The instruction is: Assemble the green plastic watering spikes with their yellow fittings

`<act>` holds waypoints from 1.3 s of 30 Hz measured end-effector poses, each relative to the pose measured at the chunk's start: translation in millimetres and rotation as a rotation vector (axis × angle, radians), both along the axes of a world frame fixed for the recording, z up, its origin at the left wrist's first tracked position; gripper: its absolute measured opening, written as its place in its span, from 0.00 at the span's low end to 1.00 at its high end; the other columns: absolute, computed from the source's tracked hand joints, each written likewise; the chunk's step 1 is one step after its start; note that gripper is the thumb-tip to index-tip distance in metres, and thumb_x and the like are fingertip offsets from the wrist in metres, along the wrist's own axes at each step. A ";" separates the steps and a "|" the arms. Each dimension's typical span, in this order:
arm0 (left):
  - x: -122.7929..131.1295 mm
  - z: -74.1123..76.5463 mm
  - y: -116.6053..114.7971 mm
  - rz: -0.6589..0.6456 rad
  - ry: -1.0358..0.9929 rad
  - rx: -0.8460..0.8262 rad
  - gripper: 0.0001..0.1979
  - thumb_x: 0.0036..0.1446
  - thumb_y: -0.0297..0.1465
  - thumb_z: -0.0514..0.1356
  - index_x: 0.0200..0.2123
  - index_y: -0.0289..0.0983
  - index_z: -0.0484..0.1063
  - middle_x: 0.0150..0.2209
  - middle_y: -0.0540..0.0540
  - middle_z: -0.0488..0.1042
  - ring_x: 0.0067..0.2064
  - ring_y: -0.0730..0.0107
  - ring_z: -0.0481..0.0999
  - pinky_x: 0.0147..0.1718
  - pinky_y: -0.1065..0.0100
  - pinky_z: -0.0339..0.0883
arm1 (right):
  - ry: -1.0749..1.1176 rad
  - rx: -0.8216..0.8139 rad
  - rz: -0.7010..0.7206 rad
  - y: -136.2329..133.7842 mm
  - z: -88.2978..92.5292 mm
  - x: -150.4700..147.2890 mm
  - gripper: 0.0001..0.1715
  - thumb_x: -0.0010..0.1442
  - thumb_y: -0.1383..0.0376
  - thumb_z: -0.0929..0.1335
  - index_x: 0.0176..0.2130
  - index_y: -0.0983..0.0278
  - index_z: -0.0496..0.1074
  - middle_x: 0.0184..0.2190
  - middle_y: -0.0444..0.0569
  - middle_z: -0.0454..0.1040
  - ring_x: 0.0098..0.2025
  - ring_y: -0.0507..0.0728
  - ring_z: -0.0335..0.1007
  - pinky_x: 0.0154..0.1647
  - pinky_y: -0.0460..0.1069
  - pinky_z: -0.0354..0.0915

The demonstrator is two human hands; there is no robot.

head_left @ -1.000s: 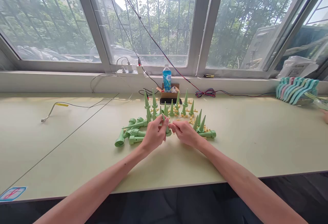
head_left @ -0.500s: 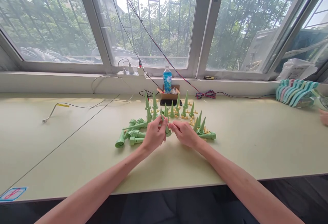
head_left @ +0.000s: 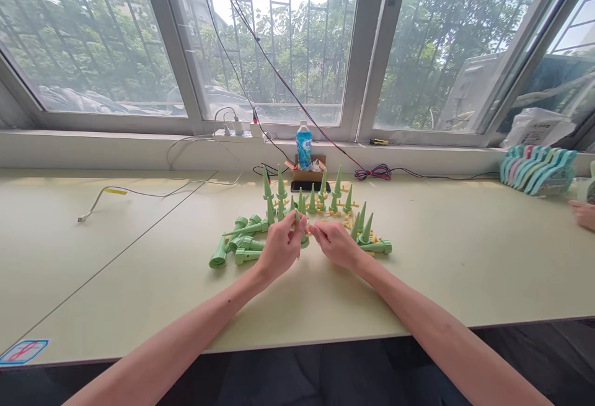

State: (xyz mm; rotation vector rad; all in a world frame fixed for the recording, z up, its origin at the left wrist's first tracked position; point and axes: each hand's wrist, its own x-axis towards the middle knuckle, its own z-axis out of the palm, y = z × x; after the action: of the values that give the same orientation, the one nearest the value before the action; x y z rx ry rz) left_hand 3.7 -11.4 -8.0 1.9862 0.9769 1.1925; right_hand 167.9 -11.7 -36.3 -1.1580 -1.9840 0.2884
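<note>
My left hand (head_left: 282, 238) is closed round a green plastic watering spike (head_left: 305, 242), its pointed end showing above my fingers. Close beside it, my right hand (head_left: 335, 243) is pinched at the spike's side. Whatever lies between those fingertips is too small and covered to name. Beyond my hands, several green spikes (head_left: 337, 184) stand upright on their wide caps, some with yellow valves (head_left: 355, 204) sticking out. Several more spikes (head_left: 251, 243) lie on their sides left of my left hand. Small loose yellow pieces (head_left: 374, 237) are scattered by my right hand, near another lying spike (head_left: 382, 247).
Behind the spikes are a dark phone (head_left: 297, 186), a cardboard box (head_left: 304, 175) and a blue bottle (head_left: 304, 145). Cables (head_left: 374, 172) run along the sill. Pastel hangers (head_left: 537, 169) stand at the right, near another person's hand (head_left: 584, 214). A thin cable (head_left: 139, 193) crosses the left side.
The spike in my left hand has shifted and turned slightly, while both hands stay nearly in place. At the right edge, the other person's hand has come further into view.
</note>
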 end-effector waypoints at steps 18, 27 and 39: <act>-0.7 1.7 4.3 0.053 -0.059 -0.081 0.16 0.62 0.44 0.51 0.30 0.37 0.62 0.27 0.51 0.73 0.12 0.80 0.63 0.10 0.75 0.54 | -0.012 -0.006 0.032 -3.7 6.0 -1.8 0.20 0.68 0.59 0.57 0.25 0.62 0.55 0.20 0.41 0.58 0.23 0.50 0.50 0.26 0.46 0.50; -1.9 -4.3 3.7 0.020 0.074 0.081 0.15 0.65 0.42 0.48 0.33 0.38 0.63 0.28 0.51 0.72 0.15 0.82 0.63 0.16 0.75 0.60 | 0.099 -0.083 0.044 -2.8 5.4 -4.1 0.26 0.68 0.56 0.55 0.22 0.63 0.58 0.18 0.41 0.59 0.22 0.49 0.53 0.26 0.45 0.52; -1.4 0.5 3.1 0.031 0.042 0.020 0.15 0.64 0.44 0.50 0.34 0.38 0.64 0.26 0.53 0.70 0.16 0.79 0.67 0.16 0.75 0.60 | 0.125 -0.087 0.054 -3.7 5.8 -4.9 0.22 0.67 0.56 0.58 0.24 0.63 0.57 0.19 0.40 0.56 0.22 0.49 0.48 0.24 0.46 0.48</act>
State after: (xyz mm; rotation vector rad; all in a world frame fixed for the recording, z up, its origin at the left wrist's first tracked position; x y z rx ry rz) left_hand 2.4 -8.3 -7.5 2.0260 1.0244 1.1863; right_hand 163.0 -15.5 -30.5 -1.1143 -1.9107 0.4673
